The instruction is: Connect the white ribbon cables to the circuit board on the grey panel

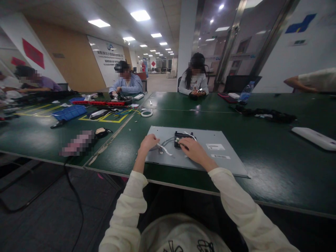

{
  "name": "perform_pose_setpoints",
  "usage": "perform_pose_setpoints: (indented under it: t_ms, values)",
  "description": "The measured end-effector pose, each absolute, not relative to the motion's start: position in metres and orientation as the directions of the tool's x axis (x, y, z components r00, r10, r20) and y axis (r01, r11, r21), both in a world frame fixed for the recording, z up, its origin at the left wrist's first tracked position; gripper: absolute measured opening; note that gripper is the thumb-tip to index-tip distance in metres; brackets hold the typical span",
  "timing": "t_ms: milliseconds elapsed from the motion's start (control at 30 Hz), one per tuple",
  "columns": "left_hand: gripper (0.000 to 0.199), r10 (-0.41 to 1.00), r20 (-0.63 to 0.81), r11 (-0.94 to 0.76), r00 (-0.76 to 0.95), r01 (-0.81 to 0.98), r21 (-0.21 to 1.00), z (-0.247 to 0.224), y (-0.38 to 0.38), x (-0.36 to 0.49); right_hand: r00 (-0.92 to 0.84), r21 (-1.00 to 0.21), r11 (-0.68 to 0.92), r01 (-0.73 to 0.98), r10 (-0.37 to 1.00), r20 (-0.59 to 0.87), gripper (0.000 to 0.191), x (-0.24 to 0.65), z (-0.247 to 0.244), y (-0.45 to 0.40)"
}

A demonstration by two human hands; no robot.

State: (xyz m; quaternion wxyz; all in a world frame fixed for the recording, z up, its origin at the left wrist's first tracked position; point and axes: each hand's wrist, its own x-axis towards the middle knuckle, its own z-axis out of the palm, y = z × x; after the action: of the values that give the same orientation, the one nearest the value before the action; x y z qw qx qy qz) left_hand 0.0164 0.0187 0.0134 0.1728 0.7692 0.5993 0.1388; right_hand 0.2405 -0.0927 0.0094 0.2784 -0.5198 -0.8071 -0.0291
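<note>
Head view shows a wide green bench [273, 150] running across the room, with two people seated at its far side, one left of centre and one near the middle. On it, close to the near edge and directly before the wearer, a flat grey metal panel [210, 162] lies face down or face up, I cannot tell which. Well to the left sits a blue plastic bin [69, 113], and at the far right lies a long white device [313, 137]. Beyond the panel, on the right, a clear plastic bottle [246, 92] stands upright.

Over the panel are both hands. The left hand [149, 142] is nearly closed, thumb and fingers pinched on one end of a white strip [165, 149]. The right hand [193, 149] is partly curled, its fingertips at a small black housing [179, 143] mounted on the panel; whether they grip anything is hidden. Grey cables [168, 140] run from the housing toward the left hand. Two white labels [215, 147] are stuck on the panel's right part. Beyond the panel lie a white tape roll [147, 113] and, smaller, a wrench [150, 103].
</note>
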Motion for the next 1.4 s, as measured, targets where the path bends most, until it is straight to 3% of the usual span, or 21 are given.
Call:
perform_pose_setpoints:
  t_ms: [233,733,900,1067,1400]
  values:
    - [0.018,0.965,-0.015,-0.216,0.261,0.829,0.516,0.009,0.021,0.011,-0.412,-0.182,0.535,0.825,0.790,0.454,0.032,0.237,0.008,-0.095]
    - [0.017,0.928,0.233,-0.370,0.291,0.640,0.674,0.022,0.016,0.005,-0.469,-0.170,0.575,0.801,0.777,0.419,0.035,0.237,0.006,-0.092]
    - [0.018,0.908,0.255,-0.406,0.331,0.554,0.727,0.028,0.018,0.007,-0.458,-0.168,0.564,0.808,0.782,0.422,0.038,0.237,0.006,-0.093]
    - [0.017,0.874,0.325,-0.485,0.360,0.632,0.604,0.030,0.024,0.027,-0.470,-0.170,0.577,0.799,0.775,0.423,0.039,0.235,0.005,-0.093]
    - [0.024,0.812,0.350,-0.577,0.468,0.735,0.356,0.013,0.037,0.062,-0.578,0.001,0.631,0.776,0.711,0.401,0.036,0.230,0.004,-0.093]
